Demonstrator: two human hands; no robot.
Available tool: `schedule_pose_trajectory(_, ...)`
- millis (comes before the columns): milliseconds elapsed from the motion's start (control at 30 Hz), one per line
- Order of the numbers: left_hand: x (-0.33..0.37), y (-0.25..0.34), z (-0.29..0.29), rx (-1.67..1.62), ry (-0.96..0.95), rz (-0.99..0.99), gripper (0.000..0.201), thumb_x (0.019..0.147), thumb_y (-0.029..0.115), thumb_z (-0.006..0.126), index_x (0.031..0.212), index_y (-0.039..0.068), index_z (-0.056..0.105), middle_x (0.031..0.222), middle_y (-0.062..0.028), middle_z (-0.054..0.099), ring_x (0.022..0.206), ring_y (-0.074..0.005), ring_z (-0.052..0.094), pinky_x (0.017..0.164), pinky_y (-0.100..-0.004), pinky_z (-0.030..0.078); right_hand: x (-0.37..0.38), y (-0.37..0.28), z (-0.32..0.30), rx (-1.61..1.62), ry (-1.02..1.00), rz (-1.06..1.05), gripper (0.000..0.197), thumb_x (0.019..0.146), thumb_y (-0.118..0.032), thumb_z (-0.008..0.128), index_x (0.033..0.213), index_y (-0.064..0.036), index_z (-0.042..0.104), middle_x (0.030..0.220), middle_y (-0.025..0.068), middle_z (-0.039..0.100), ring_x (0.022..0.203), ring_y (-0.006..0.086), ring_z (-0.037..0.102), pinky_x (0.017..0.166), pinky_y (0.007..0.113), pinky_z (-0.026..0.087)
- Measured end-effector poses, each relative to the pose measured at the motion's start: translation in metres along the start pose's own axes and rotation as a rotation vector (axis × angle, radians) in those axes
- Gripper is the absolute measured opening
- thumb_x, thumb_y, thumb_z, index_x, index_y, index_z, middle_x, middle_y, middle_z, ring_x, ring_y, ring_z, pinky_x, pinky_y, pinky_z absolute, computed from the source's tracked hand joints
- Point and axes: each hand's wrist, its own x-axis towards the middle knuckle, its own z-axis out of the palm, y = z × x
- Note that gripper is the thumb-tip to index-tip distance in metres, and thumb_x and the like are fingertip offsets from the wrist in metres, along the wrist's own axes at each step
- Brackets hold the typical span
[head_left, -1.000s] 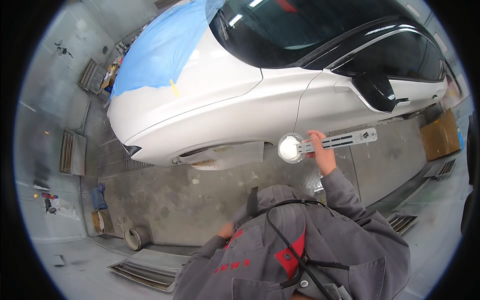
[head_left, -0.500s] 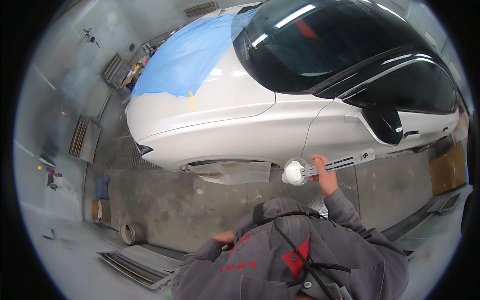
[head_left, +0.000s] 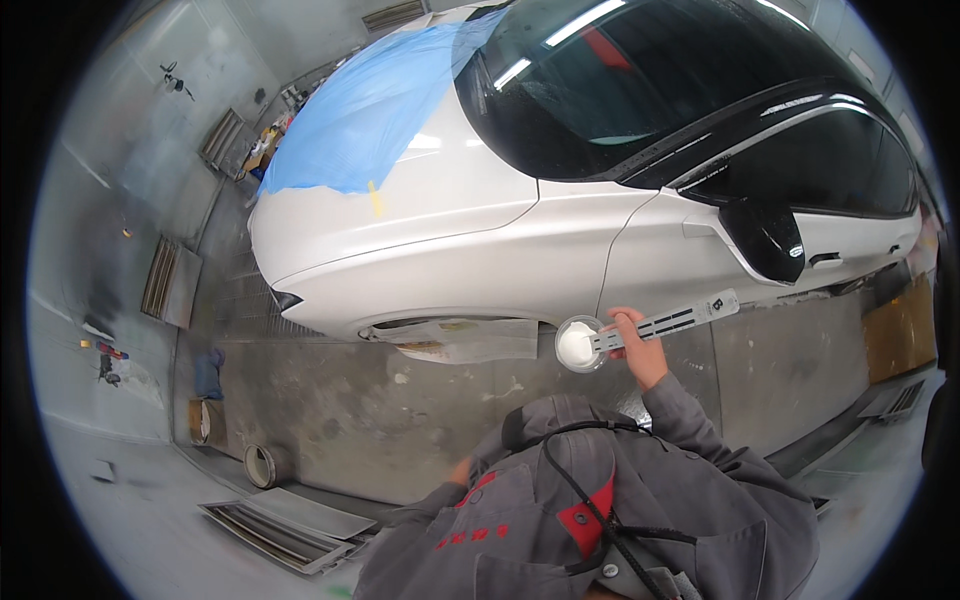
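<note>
My right hand (head_left: pixel 641 350) is closed, its fingers at the rim of a clear plastic cup (head_left: pixel 562 357). White paint (head_left: pixel 576 343) fills part of the cup. A flat grey mixing stick (head_left: pixel 672 320) with dark slots rests with one end in the paint. Its other end sticks out to the right past my fingers, and my thumb lies against it. Of my left hand (head_left: pixel 461 471) only a bit near the wrist shows beside the jacket; its fingers are hidden. Just beyond the cup stands a white car (head_left: pixel 480 250), its wheel arch covered by a masking sheet (head_left: pixel 470 338).
Blue film (head_left: pixel 360 110) covers part of the hood, with a strip of yellow tape (head_left: pixel 375 198) at its edge. The black side mirror (head_left: pixel 762 240) juts out at the right. A cardboard sheet (head_left: pixel 898 330) leans at far right; a round tube (head_left: pixel 262 465) lies lower left.
My right hand with the cup and stick has shifted slightly left in the picture. The view has moved a little, and less of my left hand shows.
</note>
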Motion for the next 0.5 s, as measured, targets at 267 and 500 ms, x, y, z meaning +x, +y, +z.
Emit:
schedule_pose_trajectory(267,0.019,0.026,0.007,0.152,-0.078,-0.017,0.064,0.100,0.038,0.070,0.153,0.006,0.053,0.154,-0.0175,0.057,0.143,-0.0281,0.051,0.116,-0.0403,0.043,-0.007,-0.016,-0.001,0.014,-0.121,-0.031,0.036,0.111,-0.033,0.051,0.131,-0.0061,0.064,0.101,0.0056,0.075,0.079,0.0074,0.065,0.066,0.023,0.053)
schedule_pose_trajectory(500,-0.028,0.093,-0.091,-0.043,0.321,0.116,0.064,0.095,0.017,0.075,0.154,0.006,0.051,0.149,-0.0139,0.060,0.136,-0.0264,0.058,0.108,-0.0400,0.051,-0.012,-0.045,-0.014,-0.043,-0.233,-0.058,0.037,0.112,-0.033,0.051,0.134,-0.0069,0.063,0.103,0.0018,0.074,0.089,0.0062,0.064,0.073,0.024,0.052)
